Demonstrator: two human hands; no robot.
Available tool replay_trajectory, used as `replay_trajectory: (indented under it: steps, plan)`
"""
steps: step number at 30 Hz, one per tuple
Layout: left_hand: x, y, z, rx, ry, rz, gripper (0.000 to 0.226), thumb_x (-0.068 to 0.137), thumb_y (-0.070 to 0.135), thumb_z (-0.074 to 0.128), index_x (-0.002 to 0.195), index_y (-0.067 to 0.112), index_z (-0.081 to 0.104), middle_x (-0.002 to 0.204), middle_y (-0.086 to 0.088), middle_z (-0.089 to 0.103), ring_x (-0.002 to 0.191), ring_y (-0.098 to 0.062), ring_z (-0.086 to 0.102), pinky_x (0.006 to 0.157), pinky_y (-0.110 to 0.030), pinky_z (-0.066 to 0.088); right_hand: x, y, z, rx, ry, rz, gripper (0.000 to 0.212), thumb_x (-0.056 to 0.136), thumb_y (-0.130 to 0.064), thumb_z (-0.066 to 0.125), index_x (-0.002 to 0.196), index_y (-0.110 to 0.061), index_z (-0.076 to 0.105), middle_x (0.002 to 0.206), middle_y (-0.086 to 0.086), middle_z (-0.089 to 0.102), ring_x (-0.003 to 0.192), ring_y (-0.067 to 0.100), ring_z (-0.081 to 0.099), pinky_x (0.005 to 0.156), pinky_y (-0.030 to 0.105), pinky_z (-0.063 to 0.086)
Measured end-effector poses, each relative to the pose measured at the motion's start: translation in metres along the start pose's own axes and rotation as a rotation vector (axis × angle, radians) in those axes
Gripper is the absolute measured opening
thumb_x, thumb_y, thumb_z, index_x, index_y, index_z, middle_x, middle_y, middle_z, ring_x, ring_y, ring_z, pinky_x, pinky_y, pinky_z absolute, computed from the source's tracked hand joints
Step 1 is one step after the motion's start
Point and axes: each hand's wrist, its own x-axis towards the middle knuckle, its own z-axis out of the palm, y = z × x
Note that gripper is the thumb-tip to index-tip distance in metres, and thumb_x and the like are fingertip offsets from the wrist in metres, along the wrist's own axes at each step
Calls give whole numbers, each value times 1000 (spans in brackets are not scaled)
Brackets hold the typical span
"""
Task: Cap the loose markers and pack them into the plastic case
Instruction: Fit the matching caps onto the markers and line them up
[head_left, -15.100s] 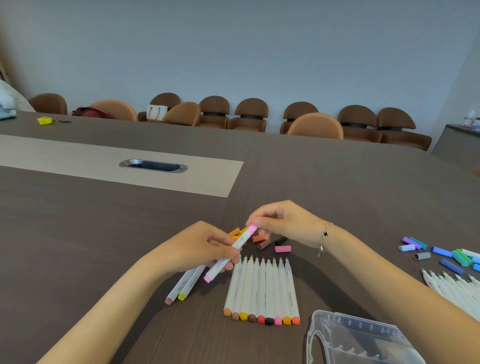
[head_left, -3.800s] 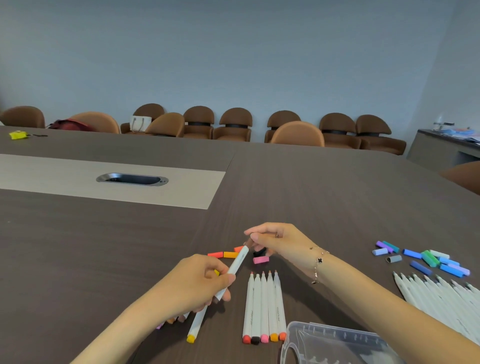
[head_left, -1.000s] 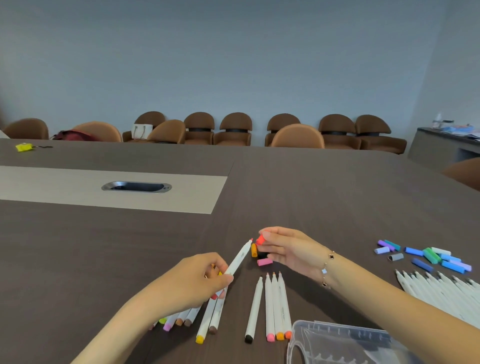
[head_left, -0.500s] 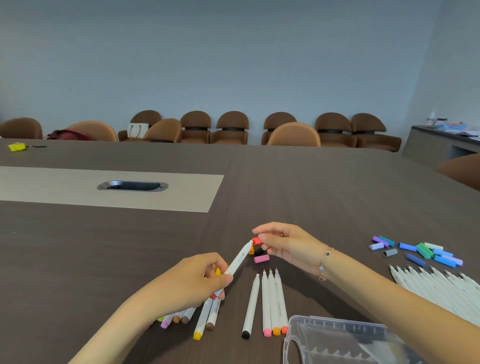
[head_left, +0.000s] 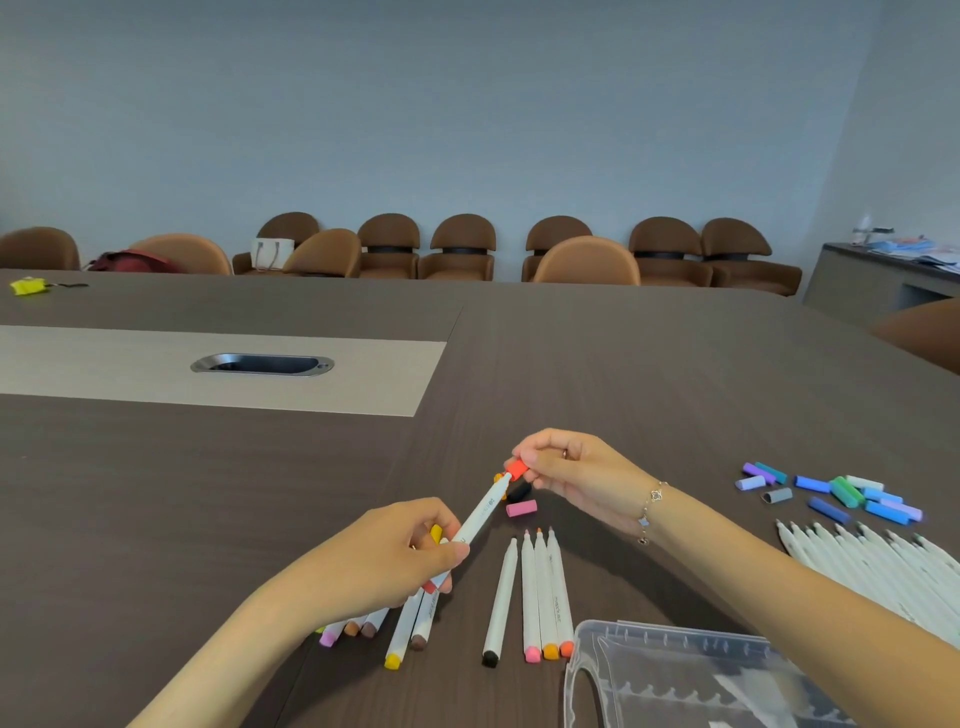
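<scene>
Left hand (head_left: 387, 564): low centre of the frame, fingers curled round the lower half of a white marker (head_left: 475, 522), thumb pressed on the barrel; the marker slants up toward the right.
Right hand (head_left: 576, 475): centre of the frame, thumb and forefinger pinching a red cap (head_left: 517, 469) that sits at the marker's upper tip; the other fingers are curled loosely behind it.
Loose caps: a pink cap (head_left: 520, 508) and a black cap (head_left: 518, 491) lie on the table (head_left: 156, 493) just below the pinched one, touching neither hand.
Uncapped row: four white markers (head_left: 535, 592) lie side by side at lower centre, coloured ends toward the bottom edge.
Capped pile: several markers (head_left: 395, 629) lie under and beside the left hand, partly hidden by it.
Plastic case (head_left: 691, 675): clear, at the lower right edge, just right of the row; I cannot tell what it holds.
Far right: blue, green and purple caps (head_left: 831, 493) above a second row of white markers (head_left: 872, 577).
</scene>
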Motion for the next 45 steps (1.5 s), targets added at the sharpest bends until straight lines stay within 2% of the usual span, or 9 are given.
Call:
replay_trajectory:
  steps: [11, 20, 27, 31, 33, 35, 39, 42, 45]
  plan:
    - [0, 0, 0, 61, -8, 15, 16, 96, 37, 49, 107, 26, 54, 68, 14, 57, 42, 12, 50, 53, -11, 38, 1, -3, -7, -24, 10, -36, 13, 93, -10, 54, 99, -4, 64, 90, 7, 66, 73, 5, 61, 79, 23, 49]
    - [6, -7, 3, 38, -19, 15, 13, 95, 38, 50, 101, 29, 56, 69, 13, 60, 45, 3, 51, 52, -12, 41, 1, -2, 6, -219, -66, -49, 10, 91, -15, 58, 93, -11, 67, 94, 5, 71, 87, 14, 63, 78, 21, 51]
    - [15, -11, 13, 47, 132, 47, 29, 101, 29, 38, 92, 31, 66, 63, 12, 51, 45, -5, 36, 45, -7, 31, 6, -8, 8, -213, -94, -116, 11, 91, -12, 57, 88, -11, 68, 91, 8, 69, 81, 17, 59, 75, 23, 50]
    - [16, -10, 15, 1, 67, 32, 27, 98, 34, 43, 89, 26, 68, 68, 11, 60, 61, -8, 49, 71, -20, 42, 8, -10, 9, -204, -136, -118, 11, 91, -12, 59, 88, -9, 69, 88, 5, 69, 75, 13, 58, 72, 21, 49]
    - [14, -12, 23, 40, -1, -20, 28, 95, 38, 49, 85, 20, 67, 66, 11, 62, 55, -5, 47, 67, -18, 41, 12, -6, 11, -303, -185, -71, 13, 90, -14, 60, 93, -6, 69, 87, 2, 70, 76, 12, 61, 72, 20, 51]
    - [15, -13, 31, 249, 47, -64, 33, 91, 42, 54, 76, 15, 66, 60, 8, 57, 54, -4, 49, 63, -16, 43, 18, -1, 10, -466, -179, -59, 15, 90, -20, 61, 97, -10, 71, 91, 1, 72, 80, 12, 65, 73, 19, 52]
    - [17, -8, 41, 538, 124, -100, 39, 88, 47, 53, 79, 12, 67, 79, -4, 63, 85, -11, 63, 82, -21, 48, 29, 2, -10, -710, 87, -134, 13, 91, -21, 59, 95, -20, 72, 95, -10, 67, 88, 4, 61, 77, 20, 48]
    - [16, -9, 43, 591, 113, -128, 49, 88, 55, 50, 57, 18, 45, 58, 3, 45, 55, -7, 46, 72, -19, 45, 34, 13, -20, -1058, 91, -79, 15, 91, -23, 59, 100, -20, 71, 96, -10, 57, 91, 6, 54, 89, 22, 47]
    - [13, -11, 44, 703, 135, -155, 53, 88, 63, 42, 57, 21, 35, 56, 5, 38, 56, -7, 43, 71, -21, 46, 40, 22, -17, -1172, 45, -50, 22, 91, -20, 58, 111, -20, 69, 109, -1, 57, 93, 10, 52, 85, 16, 44]
